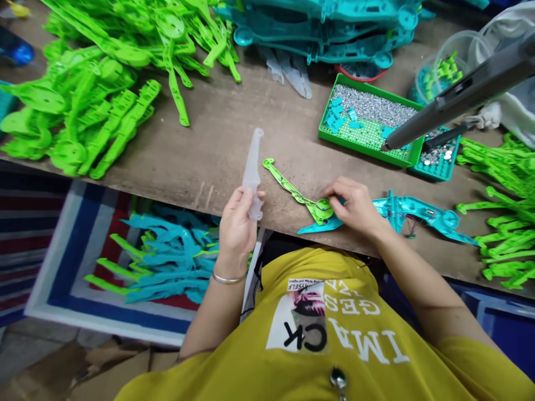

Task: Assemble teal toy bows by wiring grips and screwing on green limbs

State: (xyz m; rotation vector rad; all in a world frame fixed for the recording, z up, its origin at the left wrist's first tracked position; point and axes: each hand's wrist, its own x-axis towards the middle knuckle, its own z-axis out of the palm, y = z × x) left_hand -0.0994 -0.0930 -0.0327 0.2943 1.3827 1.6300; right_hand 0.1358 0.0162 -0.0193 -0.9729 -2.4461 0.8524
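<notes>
Fingers of the left hand hold a translucent blade-shaped piece near its lower end, thumb on the face, the narrow end pointing away over the worktop; this grip presumably keeps most of its length unobstructed. Fingers of the right hand are bent together at the round end of a lime-green arm; whether they pinch anything cannot be told. That arm lies at a slant, its round end against a teal part set along the front edge, likely for close reach. Fine wires show on the teal part, right of the wrist. Beyond stands a green tray of silver fasteners, within reach of the right side, a dark tool slanting above it. Lime-green heaps flank the work left and right, and a teal stack lies at the far side, apparently sorted by colour.
</notes>
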